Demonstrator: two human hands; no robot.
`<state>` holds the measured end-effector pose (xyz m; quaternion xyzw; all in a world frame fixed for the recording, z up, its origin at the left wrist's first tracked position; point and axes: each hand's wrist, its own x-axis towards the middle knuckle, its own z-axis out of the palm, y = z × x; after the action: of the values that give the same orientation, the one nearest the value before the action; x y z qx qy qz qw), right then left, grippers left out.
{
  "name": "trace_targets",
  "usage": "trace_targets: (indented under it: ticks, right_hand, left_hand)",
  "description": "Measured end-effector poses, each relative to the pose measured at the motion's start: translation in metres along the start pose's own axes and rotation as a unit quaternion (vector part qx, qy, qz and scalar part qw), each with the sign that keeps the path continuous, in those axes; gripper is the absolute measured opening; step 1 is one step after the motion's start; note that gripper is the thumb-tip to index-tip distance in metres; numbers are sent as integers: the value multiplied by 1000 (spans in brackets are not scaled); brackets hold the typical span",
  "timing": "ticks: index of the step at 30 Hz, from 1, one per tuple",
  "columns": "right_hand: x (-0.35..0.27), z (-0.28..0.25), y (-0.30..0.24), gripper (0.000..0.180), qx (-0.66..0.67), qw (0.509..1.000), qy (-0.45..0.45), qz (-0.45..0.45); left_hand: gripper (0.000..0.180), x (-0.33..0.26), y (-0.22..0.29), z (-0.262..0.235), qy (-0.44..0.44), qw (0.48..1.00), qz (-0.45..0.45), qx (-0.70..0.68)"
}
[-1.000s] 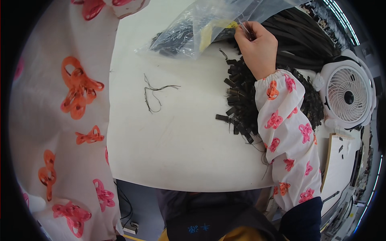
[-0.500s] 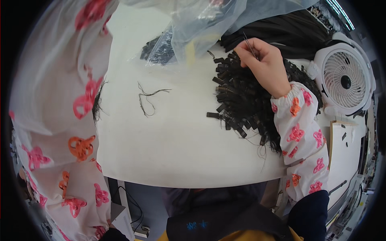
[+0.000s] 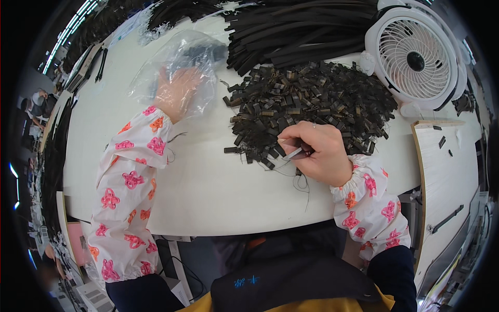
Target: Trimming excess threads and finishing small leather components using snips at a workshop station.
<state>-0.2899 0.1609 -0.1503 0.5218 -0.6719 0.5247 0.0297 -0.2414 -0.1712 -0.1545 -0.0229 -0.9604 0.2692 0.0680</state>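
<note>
My left hand (image 3: pixel 176 92) is inside a clear plastic bag (image 3: pixel 143 73) at the left back of the white table. Dark pieces (image 3: pixel 205 54) show through the plastic beyond the fingers. The film blurs the fingertips, so their grip is unclear. At the near edge of a big heap of small black tabs (image 3: pixel 306 96), with loose threads about them, my right hand (image 3: pixel 317 153) is closed. A slim silver metal tool (image 3: pixel 295 154) shows between its fingers, mostly covered by them; I cannot make out its kind. Both forearms wear white sleeves with pink and orange figures.
A white fan (image 3: pixel 416 61) stands at the back right. Long black strips (image 3: pixel 306 31) lie behind the heap. At the right is a pale wood-edged board (image 3: pixel 447 156) with several small black pieces. Black thread (image 3: pixel 178 137) lies by my left sleeve.
My left arm has come down from high on the left, and the raised bag now lies lower around my hand. My right hand has moved from the heap's far side to its near edge.
</note>
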Motion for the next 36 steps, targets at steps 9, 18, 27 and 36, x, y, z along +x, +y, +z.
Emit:
trace_targets:
  ticks: [9,18,27,36]
  right_hand:
    - [-11,3,3,28,-57,995,-17,-82]
    - [-9,13,4,22,-6,996,-25,-82]
    - [3,-2,13,15,-13,988,152,13]
    - [9,-26,20,32,207,946,201,151]
  left_hand:
    - [23,49,-117,-7,-120,985,-113,45]
    - [18,-52,30,-85,-99,991,26,-91]
    - [39,-164,63,-31,77,939,-206,-266]
    - [27,-118,119,-68,238,915,-185,-269]
